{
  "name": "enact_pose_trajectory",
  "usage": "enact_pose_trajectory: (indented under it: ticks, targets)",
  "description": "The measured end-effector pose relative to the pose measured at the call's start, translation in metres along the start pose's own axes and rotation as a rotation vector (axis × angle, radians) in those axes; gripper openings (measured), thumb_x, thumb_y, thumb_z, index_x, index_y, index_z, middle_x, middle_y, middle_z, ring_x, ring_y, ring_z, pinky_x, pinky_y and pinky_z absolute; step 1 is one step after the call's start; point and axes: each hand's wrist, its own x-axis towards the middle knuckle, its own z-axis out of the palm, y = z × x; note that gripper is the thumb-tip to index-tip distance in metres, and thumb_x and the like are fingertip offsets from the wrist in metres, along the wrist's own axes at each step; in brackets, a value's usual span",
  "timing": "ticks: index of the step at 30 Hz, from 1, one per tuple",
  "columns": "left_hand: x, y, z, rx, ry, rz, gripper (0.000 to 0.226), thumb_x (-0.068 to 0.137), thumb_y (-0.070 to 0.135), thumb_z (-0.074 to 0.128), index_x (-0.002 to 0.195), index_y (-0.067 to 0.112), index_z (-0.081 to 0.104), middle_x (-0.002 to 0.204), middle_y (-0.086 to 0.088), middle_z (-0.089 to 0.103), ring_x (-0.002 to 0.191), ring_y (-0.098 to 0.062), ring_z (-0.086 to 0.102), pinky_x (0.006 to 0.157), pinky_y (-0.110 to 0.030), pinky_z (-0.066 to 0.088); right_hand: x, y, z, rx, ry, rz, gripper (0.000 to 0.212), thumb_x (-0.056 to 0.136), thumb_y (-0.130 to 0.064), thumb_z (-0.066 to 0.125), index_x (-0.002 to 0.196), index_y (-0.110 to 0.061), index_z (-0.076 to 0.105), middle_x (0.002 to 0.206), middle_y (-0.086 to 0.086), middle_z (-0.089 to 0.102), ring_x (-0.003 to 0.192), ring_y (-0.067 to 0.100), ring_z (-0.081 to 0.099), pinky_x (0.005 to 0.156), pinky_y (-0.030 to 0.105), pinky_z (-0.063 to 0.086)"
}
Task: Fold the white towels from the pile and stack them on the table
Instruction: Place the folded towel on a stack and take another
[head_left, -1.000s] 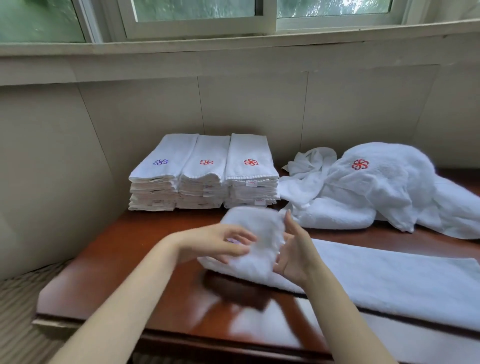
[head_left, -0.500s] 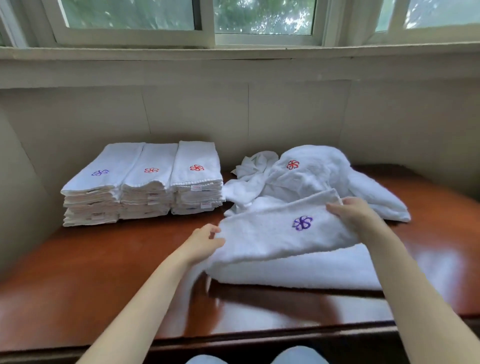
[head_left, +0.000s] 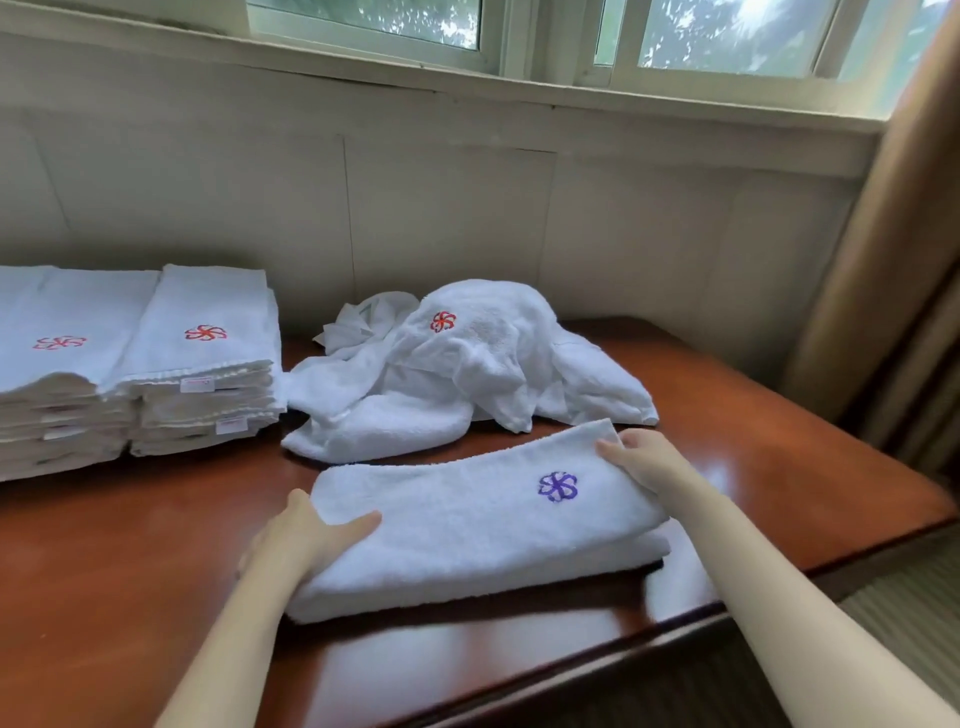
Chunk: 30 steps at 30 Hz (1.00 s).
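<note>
Both forearms enter from the bottom edge; left hand (head_left: 306, 540) grips the left end of the folded towel (head_left: 467, 540), thumb on top, fingers tucked out of sight underneath; right hand (head_left: 647, 460) holds the far right corner of the same towel, fingers curled over the top layer, thumb hidden; neither hand is spread wide.

Folded towel lies as a long band across the near middle of the worktop (head_left: 119, 582); at least two layers show along its near edge; purple pinwheel emblem (head_left: 558, 486) faces up near the right end; that end sits close to the worktop's right front edge. Worktop is glossy reddish-brown wood.

Just behind the folded towel, a thin strip of bare wood between them: loose pile (head_left: 483, 379) of crumpled white towels, red emblem (head_left: 442, 321) on top.

Left of the pile, touching or nearly so: first stack (head_left: 202, 364) of folded white towels, red emblem up, small labels on the fold edges; second stack (head_left: 57, 374) hard against it, cut off by the left edge.

Behind it all: pale panelled wall (head_left: 467, 208); window (head_left: 701, 36) above; tan curtain (head_left: 883, 249) at right.
</note>
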Motion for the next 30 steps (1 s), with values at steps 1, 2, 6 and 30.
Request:
enact_pose_trajectory:
  ticks: [1, 2, 6, 30]
  targets:
    - [0.000, 0.000, 0.001, 0.010, 0.008, -0.013, 0.113, 0.063, 0.082, 0.057, 0.141, 0.007, 0.027, 0.138, -0.010, 0.049, 0.122, -0.032, 0.050, 0.093, -0.040, 0.044, 0.003, 0.001, 0.001, -0.056, -0.002, 0.019, 0.033, 0.092, -0.023, 0.059, 0.062, -0.015, 0.049, 0.057, -0.004, 0.049, 0.049, 0.010, 0.043, 0.040, 0.018, 0.032]
    - [-0.001, 0.001, 0.001, 0.013, 0.014, -0.033, 0.114, 0.061, 0.084, 0.056, 0.141, 0.007, 0.029, 0.137, -0.009, 0.051, 0.121, -0.032, 0.051, 0.090, -0.039, 0.044, 0.005, 0.005, 0.004, -0.131, -0.016, 0.055, 0.037, 0.092, -0.023, 0.058, 0.059, -0.016, 0.043, 0.055, -0.004, 0.042, 0.048, 0.011, 0.038, 0.041, 0.021, 0.029]
    - [-0.003, 0.002, 0.000, -0.032, -0.008, -0.046, 0.086, 0.068, 0.074, 0.059, 0.121, 0.007, 0.054, 0.118, -0.011, 0.063, 0.104, -0.030, 0.060, 0.083, -0.035, 0.046, 0.009, 0.024, 0.018, -0.303, -0.006, 0.095, 0.036, 0.095, -0.026, 0.048, 0.063, -0.018, 0.035, 0.062, -0.002, 0.038, 0.053, 0.014, 0.033, 0.049, 0.029, 0.023]
    - [-0.020, 0.036, 0.050, 0.383, 0.128, 0.509, 0.056, 0.100, 0.049, 0.018, 0.153, 0.031, 0.009, 0.161, 0.002, 0.003, 0.148, -0.012, 0.004, 0.118, -0.041, 0.002, -0.044, 0.000, 0.110, -0.824, -0.167, -0.493, 0.058, 0.100, -0.052, 0.024, 0.152, -0.028, 0.016, 0.161, -0.004, 0.008, 0.147, 0.016, 0.007, 0.118, 0.040, 0.003]
